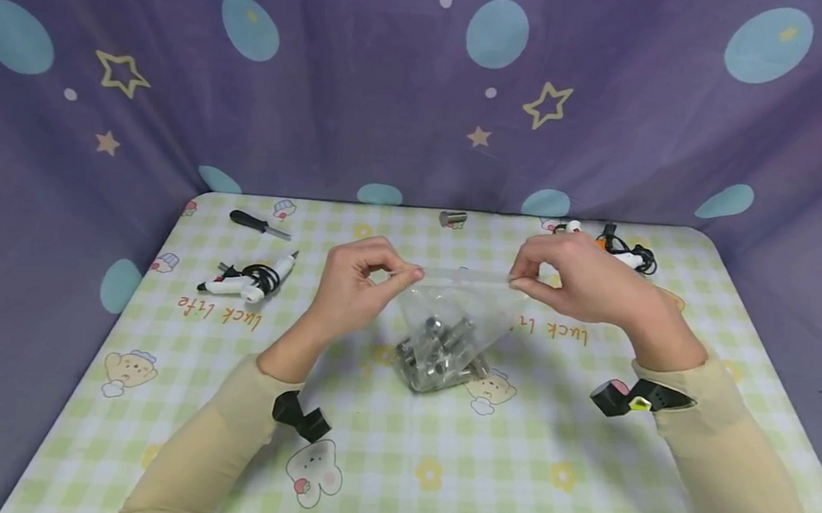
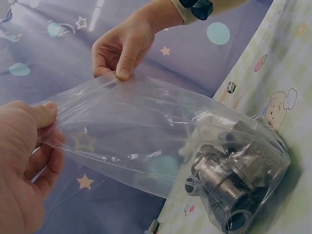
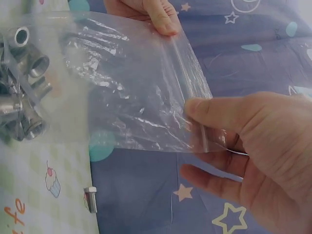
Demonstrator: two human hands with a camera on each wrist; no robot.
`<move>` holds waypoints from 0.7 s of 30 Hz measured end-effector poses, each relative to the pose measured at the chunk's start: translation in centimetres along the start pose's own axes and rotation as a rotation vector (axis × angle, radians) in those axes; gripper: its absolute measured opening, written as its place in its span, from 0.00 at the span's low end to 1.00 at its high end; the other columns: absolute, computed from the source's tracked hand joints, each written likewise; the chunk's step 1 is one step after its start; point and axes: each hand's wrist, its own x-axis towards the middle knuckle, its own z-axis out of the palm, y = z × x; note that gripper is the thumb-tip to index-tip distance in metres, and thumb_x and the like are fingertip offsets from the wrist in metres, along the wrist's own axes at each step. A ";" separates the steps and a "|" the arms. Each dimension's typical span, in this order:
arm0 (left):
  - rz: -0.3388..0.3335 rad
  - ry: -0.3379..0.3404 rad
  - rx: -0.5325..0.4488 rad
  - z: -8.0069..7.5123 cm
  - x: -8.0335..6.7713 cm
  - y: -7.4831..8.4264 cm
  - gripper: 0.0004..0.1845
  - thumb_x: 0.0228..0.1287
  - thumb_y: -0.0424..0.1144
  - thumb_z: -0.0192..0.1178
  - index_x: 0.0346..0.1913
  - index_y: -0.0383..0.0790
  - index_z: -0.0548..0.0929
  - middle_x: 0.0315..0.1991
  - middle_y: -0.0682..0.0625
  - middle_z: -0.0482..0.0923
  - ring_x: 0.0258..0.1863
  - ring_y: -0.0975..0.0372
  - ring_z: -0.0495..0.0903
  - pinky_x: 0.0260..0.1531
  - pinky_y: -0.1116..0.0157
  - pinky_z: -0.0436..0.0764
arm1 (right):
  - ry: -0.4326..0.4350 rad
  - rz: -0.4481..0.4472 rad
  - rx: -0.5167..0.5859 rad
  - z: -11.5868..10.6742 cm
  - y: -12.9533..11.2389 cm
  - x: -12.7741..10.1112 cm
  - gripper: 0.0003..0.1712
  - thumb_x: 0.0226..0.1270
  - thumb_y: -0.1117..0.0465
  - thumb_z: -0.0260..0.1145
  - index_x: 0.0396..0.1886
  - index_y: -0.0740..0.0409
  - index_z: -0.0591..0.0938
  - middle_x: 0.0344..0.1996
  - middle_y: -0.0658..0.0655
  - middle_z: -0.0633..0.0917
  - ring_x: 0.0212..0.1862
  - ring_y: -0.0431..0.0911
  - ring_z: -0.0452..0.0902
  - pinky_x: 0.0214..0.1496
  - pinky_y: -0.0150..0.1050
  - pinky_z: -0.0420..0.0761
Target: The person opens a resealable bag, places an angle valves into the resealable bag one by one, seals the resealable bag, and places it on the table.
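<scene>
Clear zip bag (image 1: 459, 311) of jumbled metal fittings (image 1: 439, 354), individual pieces hard to tell, resting mid-counter (image 1: 508, 481), left hand (image 1: 352, 284) and right hand (image 1: 580, 277) grips pinching its top corners, checked cloth, purple starry backdrop (image 1: 322, 99).

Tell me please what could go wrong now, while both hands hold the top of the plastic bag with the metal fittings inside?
1. The left hand and right hand only pinch the zip strip of the plastic bag at its corners; the thin film might slip out.
2. The metal fittings look heavy and sit low on the table; if the bag is lifted, the film could stretch or tear.
3. If the strip is not fully sealed, fittings may spill out.
</scene>
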 end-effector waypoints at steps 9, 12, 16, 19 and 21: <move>-0.011 0.000 -0.013 0.0 -0.1 -0.2 0.08 0.59 0.23 0.75 0.27 0.37 0.92 0.24 0.45 0.85 0.26 0.65 0.80 0.35 0.72 0.84 | 0.029 -0.008 -0.017 0.0 0.2 -0.8 0.14 0.65 0.68 0.77 0.36 0.42 0.88 0.34 0.39 0.86 0.29 0.30 0.76 0.32 0.33 0.78; -0.009 0.002 -0.008 0.0 -0.2 -0.1 0.08 0.58 0.23 0.75 0.27 0.37 0.91 0.24 0.45 0.85 0.26 0.65 0.80 0.34 0.72 0.83 | 0.042 -0.004 -0.025 0.0 0.3 -0.9 0.14 0.64 0.68 0.78 0.35 0.41 0.88 0.33 0.38 0.86 0.27 0.29 0.75 0.30 0.32 0.77; -0.012 0.000 -0.009 -0.1 -0.2 0.0 0.08 0.58 0.22 0.75 0.26 0.36 0.91 0.23 0.45 0.85 0.26 0.65 0.80 0.34 0.72 0.83 | 0.039 0.005 -0.020 0.1 0.4 -1.0 0.12 0.64 0.67 0.79 0.34 0.43 0.89 0.31 0.38 0.87 0.27 0.28 0.77 0.31 0.32 0.79; -0.034 0.003 -0.022 -0.2 -0.2 0.0 0.07 0.59 0.22 0.75 0.27 0.34 0.91 0.25 0.43 0.85 0.28 0.66 0.81 0.36 0.72 0.85 | 0.036 0.004 -0.030 0.0 0.3 -1.1 0.12 0.63 0.67 0.79 0.35 0.43 0.90 0.32 0.38 0.87 0.30 0.30 0.81 0.33 0.32 0.82; -0.055 0.017 -0.042 -0.2 -0.2 -0.1 0.06 0.59 0.21 0.74 0.28 0.32 0.91 0.26 0.42 0.85 0.29 0.66 0.81 0.38 0.72 0.86 | 0.040 -0.003 -0.047 -0.2 0.2 -1.1 0.13 0.62 0.69 0.79 0.37 0.44 0.91 0.33 0.39 0.88 0.31 0.31 0.81 0.34 0.33 0.82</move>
